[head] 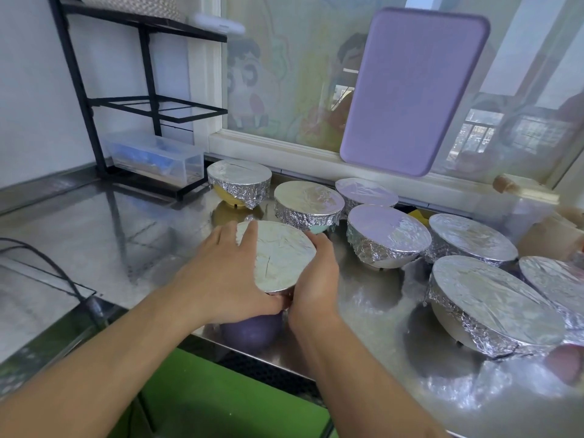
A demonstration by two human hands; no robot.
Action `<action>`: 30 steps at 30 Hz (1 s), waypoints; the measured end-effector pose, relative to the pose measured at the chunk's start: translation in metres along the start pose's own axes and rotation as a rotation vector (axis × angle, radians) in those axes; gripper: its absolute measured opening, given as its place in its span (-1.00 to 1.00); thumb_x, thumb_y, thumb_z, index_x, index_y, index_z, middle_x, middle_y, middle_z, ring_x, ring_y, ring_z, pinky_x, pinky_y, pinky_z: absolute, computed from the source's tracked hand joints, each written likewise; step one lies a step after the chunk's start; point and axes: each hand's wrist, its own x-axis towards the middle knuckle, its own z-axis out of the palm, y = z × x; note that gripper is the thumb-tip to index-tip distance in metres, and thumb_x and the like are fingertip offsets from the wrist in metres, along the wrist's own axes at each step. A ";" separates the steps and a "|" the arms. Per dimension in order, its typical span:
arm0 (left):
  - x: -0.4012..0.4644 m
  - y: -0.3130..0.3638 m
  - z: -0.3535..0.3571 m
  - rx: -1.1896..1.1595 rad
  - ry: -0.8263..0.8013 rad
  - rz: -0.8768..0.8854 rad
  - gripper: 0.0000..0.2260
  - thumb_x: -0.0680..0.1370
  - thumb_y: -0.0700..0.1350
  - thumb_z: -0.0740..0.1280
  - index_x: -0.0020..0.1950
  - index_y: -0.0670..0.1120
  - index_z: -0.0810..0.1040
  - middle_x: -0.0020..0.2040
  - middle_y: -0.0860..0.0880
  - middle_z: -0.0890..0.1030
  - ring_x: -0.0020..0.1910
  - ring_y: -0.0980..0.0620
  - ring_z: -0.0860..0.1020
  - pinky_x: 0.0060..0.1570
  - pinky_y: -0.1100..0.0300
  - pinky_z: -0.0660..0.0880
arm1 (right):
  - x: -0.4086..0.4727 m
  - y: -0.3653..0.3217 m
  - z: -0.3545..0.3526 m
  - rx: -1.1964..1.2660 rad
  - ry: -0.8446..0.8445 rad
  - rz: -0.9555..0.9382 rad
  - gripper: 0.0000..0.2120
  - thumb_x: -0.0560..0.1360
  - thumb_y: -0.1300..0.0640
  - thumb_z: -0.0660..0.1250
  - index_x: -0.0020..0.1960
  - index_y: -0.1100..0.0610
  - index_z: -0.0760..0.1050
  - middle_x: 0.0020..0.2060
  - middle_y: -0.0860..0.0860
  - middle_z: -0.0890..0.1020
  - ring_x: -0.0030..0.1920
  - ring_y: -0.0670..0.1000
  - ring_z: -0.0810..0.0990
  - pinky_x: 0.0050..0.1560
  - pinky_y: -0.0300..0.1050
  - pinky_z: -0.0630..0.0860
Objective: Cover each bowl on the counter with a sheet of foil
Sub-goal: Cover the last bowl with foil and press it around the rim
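Observation:
A purple bowl (251, 330) stands near the front edge of the steel counter (132, 235), its top covered by a flat sheet of foil (278, 254). My left hand (227, 276) curls around the bowl's left rim, fingers lying over the foil edge. My right hand (316, 276) grips the right rim, pressing the foil down the side. Several other foil-covered bowls stand behind and to the right: a yellow one (239, 181), one (308, 200) just behind the purple bowl, another (388, 237) and a large one (493, 308).
A black wire rack (126, 102) with a clear plastic box (158, 159) stands at the back left. A purple cutting board (414, 90) leans on the window. A black cable (47, 267) lies at the left. Green cabinet front (221, 403) is below the counter edge.

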 end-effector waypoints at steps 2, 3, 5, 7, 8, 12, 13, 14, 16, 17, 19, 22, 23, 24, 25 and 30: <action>0.000 0.000 0.000 -0.018 -0.008 0.001 0.27 0.24 0.52 0.38 0.70 0.00 -0.22 0.65 -0.08 0.04 0.63 -0.10 0.03 0.60 -0.02 0.16 | -0.002 0.005 0.004 0.063 0.040 -0.013 -0.71 0.53 -0.03 0.30 -0.15 0.05 0.75 -0.02 0.14 0.78 -0.05 0.17 0.76 0.04 0.08 0.63; 0.001 -0.001 0.001 -0.022 -0.010 0.000 0.27 0.23 0.51 0.38 0.70 0.01 -0.22 0.64 -0.08 0.05 0.63 -0.10 0.04 0.60 -0.02 0.16 | -0.001 0.006 0.006 0.083 0.051 -0.011 -0.72 0.45 -0.08 0.33 -0.15 0.04 0.76 0.01 0.15 0.77 -0.04 0.16 0.75 0.04 0.08 0.62; 0.002 -0.001 0.001 -0.026 -0.009 -0.001 0.27 0.22 0.53 0.37 0.70 0.01 -0.20 0.63 -0.09 0.07 0.63 -0.10 0.06 0.60 -0.03 0.18 | -0.002 0.007 0.003 0.109 0.038 0.003 -0.60 0.28 -0.13 0.37 -0.04 0.07 0.77 0.07 0.16 0.76 -0.03 0.14 0.74 0.04 0.06 0.60; 0.002 0.000 0.002 -0.010 -0.003 -0.004 0.27 0.22 0.55 0.35 0.69 -0.01 -0.19 0.64 -0.10 0.06 0.64 -0.11 0.05 0.61 -0.05 0.16 | -0.003 0.007 -0.001 0.126 0.010 0.023 -0.50 0.33 -0.14 0.34 0.10 0.16 0.73 0.13 0.19 0.74 0.00 0.16 0.73 0.07 0.06 0.57; 0.002 0.000 0.002 -0.002 0.000 -0.008 0.28 0.23 0.57 0.34 0.69 -0.02 -0.19 0.65 -0.10 0.05 0.65 -0.12 0.04 0.61 -0.05 0.16 | -0.003 0.006 -0.002 0.139 0.004 0.028 -0.52 0.41 -0.13 0.31 0.12 0.19 0.71 0.15 0.20 0.73 0.01 0.17 0.72 0.07 0.06 0.56; 0.002 0.001 0.001 -0.005 -0.020 -0.005 0.29 0.23 0.54 0.35 0.69 -0.04 -0.23 0.66 -0.13 0.01 0.65 -0.14 0.00 0.62 -0.03 0.12 | -0.006 0.009 0.000 0.202 0.003 0.054 -0.65 0.58 -0.05 0.21 0.05 0.11 0.70 0.04 0.16 0.74 -0.05 0.14 0.70 -0.02 -0.01 0.57; 0.002 0.001 0.000 -0.009 -0.026 -0.006 0.29 0.24 0.53 0.36 0.70 -0.04 -0.23 0.66 -0.13 -0.01 0.66 -0.14 -0.01 0.63 -0.02 0.10 | -0.006 0.012 0.001 0.211 0.002 0.063 -0.65 0.59 -0.04 0.21 0.06 0.12 0.69 0.04 0.15 0.74 -0.04 0.15 0.69 -0.01 0.00 0.57; 0.002 0.001 -0.001 -0.018 -0.028 -0.005 0.30 0.24 0.53 0.37 0.70 -0.04 -0.24 0.66 -0.13 -0.01 0.66 -0.13 -0.02 0.63 -0.02 0.10 | -0.007 0.012 0.002 0.207 0.003 0.071 -0.63 0.59 -0.04 0.20 0.11 0.13 0.70 0.08 0.17 0.74 -0.01 0.16 0.70 0.05 0.02 0.58; 0.002 -0.001 -0.001 -0.036 -0.023 0.007 0.32 0.22 0.56 0.38 0.70 -0.03 -0.23 0.66 -0.09 0.00 0.65 -0.12 0.00 0.63 -0.02 0.11 | -0.010 0.011 -0.001 0.190 -0.041 0.083 -0.56 0.63 -0.02 0.18 0.23 0.23 0.67 0.19 0.23 0.71 0.13 0.21 0.70 0.19 0.08 0.57; 0.003 -0.003 -0.001 -0.047 -0.021 0.018 0.34 0.20 0.59 0.37 0.70 -0.02 -0.23 0.66 -0.06 0.02 0.65 -0.10 0.01 0.62 -0.03 0.12 | -0.009 0.009 -0.007 0.173 -0.081 0.083 -0.54 0.65 -0.01 0.16 0.29 0.27 0.64 0.22 0.25 0.69 0.20 0.23 0.68 0.25 0.09 0.55; 0.002 -0.007 -0.003 -0.096 -0.028 0.048 0.38 0.15 0.61 0.40 0.70 0.03 -0.22 0.65 0.04 0.01 0.64 -0.04 0.03 0.62 -0.05 0.16 | -0.006 0.001 -0.023 0.082 -0.148 0.044 -0.57 0.66 0.03 0.20 0.36 0.27 0.60 0.27 0.21 0.68 0.31 0.19 0.64 0.42 0.09 0.48; -0.003 -0.017 -0.005 -0.313 -0.030 0.074 0.44 0.10 0.50 0.59 0.70 0.11 -0.23 0.61 0.28 -0.17 0.57 0.14 0.08 0.60 0.05 0.17 | 0.000 -0.016 -0.055 -0.248 -0.259 -0.149 -0.50 0.56 0.03 0.37 0.48 0.11 0.50 0.39 -0.02 0.63 0.45 -0.03 0.54 0.55 0.03 0.34; -0.006 -0.020 -0.004 -0.402 -0.021 0.072 0.46 0.08 0.45 0.64 0.70 0.14 -0.23 0.59 0.34 -0.20 0.55 0.17 0.10 0.59 0.08 0.17 | 0.001 -0.021 -0.064 -0.371 -0.339 -0.183 -0.41 0.50 0.05 0.42 0.51 0.06 0.46 0.41 -0.07 0.60 0.45 -0.09 0.52 0.55 0.01 0.35; -0.007 -0.024 -0.001 -0.485 -0.001 0.063 0.47 0.05 0.43 0.66 0.70 0.17 -0.21 0.60 0.35 -0.18 0.57 0.16 0.12 0.60 0.05 0.18 | 0.002 -0.026 -0.072 -0.477 -0.429 -0.201 -0.35 0.46 0.09 0.46 0.53 0.03 0.42 0.43 -0.10 0.58 0.45 -0.12 0.52 0.54 -0.01 0.38; -0.009 -0.028 0.004 -0.565 0.026 0.050 0.47 0.02 0.42 0.67 0.70 0.20 -0.18 0.62 0.30 -0.12 0.59 0.13 0.15 0.60 0.01 0.22 | 0.002 -0.029 -0.076 -0.567 -0.513 -0.221 -0.30 0.44 0.12 0.49 0.54 0.02 0.39 0.44 -0.12 0.58 0.45 -0.14 0.51 0.53 -0.05 0.40; -0.014 -0.040 0.030 -0.869 0.124 -0.006 0.43 -0.04 0.35 0.75 0.66 0.32 -0.03 0.59 0.11 0.37 0.54 0.12 0.38 0.54 -0.11 0.35 | 0.004 -0.026 -0.076 -0.791 -0.581 -0.331 -0.15 0.35 0.22 0.64 0.54 -0.09 0.35 0.40 -0.21 0.59 0.46 -0.19 0.48 0.50 -0.17 0.35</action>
